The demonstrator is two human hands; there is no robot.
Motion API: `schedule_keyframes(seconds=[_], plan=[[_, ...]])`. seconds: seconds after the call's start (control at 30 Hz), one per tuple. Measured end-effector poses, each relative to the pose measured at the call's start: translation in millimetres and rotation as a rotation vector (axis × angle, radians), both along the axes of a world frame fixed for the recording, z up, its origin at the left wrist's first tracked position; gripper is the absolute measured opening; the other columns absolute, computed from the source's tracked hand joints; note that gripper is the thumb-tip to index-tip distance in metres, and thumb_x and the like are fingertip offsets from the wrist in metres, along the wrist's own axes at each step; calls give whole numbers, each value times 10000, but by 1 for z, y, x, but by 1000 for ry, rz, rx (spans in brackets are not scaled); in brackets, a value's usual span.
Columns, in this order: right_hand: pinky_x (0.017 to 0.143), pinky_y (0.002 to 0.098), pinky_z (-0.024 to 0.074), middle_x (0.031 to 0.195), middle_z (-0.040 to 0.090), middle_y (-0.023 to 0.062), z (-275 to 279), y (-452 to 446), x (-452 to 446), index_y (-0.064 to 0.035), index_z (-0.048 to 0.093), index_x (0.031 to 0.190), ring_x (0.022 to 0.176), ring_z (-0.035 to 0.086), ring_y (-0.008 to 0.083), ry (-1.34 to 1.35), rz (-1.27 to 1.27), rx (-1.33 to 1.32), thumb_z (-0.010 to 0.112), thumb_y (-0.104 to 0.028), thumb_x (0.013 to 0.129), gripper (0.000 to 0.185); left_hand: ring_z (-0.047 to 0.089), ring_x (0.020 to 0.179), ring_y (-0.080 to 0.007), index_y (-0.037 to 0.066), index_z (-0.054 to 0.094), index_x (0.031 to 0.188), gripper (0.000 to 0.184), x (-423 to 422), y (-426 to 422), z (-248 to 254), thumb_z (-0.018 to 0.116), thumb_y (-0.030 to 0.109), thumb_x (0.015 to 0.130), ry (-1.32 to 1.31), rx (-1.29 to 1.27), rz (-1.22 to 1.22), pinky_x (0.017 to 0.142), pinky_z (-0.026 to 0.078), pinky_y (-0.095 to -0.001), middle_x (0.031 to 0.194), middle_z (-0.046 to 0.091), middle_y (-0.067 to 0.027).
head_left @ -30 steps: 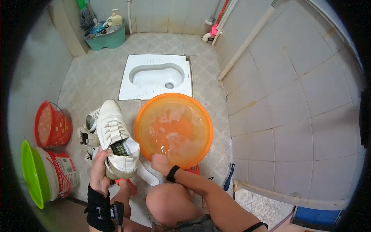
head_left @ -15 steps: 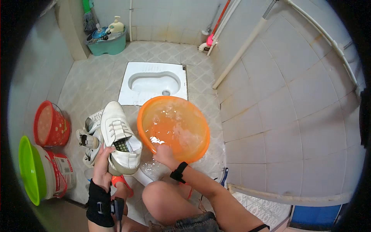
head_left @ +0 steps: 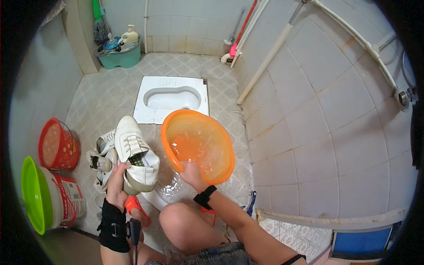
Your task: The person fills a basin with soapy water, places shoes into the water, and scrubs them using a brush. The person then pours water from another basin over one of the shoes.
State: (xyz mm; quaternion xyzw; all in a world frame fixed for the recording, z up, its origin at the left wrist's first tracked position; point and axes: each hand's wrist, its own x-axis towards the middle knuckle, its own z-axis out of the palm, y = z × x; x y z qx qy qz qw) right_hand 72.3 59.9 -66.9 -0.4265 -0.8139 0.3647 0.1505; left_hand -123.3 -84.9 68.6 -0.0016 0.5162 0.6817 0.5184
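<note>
Close in, the left hand (head_left: pixel 116 184) cups 1 white lace-up shoe (head_left: pixel 127 134) at its heel, probably soft-sided over a firm sole. Rightward, the right hand (head_left: pixel 191 173) grips the near rim of the tilted round orange plastic basin (head_left: pixel 164 131) ahead of it; its water likely makes it heavy and slippery, steadier held at 2 opposite rims. Beyond both hands lies a white squat toilet (head_left: pixel 148 113).

A red-and-white label (head_left: pixel 73 197) with print (too small to read) is on the white bucket (head_left: pixel 54 194).
</note>
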Motion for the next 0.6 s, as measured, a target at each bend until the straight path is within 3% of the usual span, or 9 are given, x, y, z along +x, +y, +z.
schedule_keyframes(seconds=[0.33,0.5,0.53,0.6], plan=[[574,386,449,664,577,195,17,12,1,-89,631,899,626,580,331,53,-132,3,564,-109,606,301,503,966,-160,50,405,1213,468,-2,4,-1,509,107,761,34,11,-51,833,402,-277,1073,520,-48],[540,301,426,621,588,123,15,31,7,-53,622,901,565,567,172,237,-281,-84,577,-60,619,286,503,962,-157,47,418,1203,460,-3,4,-1,503,108,755,52,-12,-64,829,399,-269,1066,524,-46],[540,301,426,621,588,123,14,36,7,-53,622,901,565,567,172,237,-282,-86,577,-60,619,286,501,966,-157,48,418,1203,463,-2,5,2,503,108,753,44,-9,-61,832,395,-268,1068,523,-46],[590,356,437,676,584,181,16,44,10,-69,623,845,643,588,296,358,-304,-110,554,-126,653,212,498,969,-158,48,419,1204,466,-1,5,2,503,108,751,39,-5,-58,836,392,-268,1070,523,-45]])
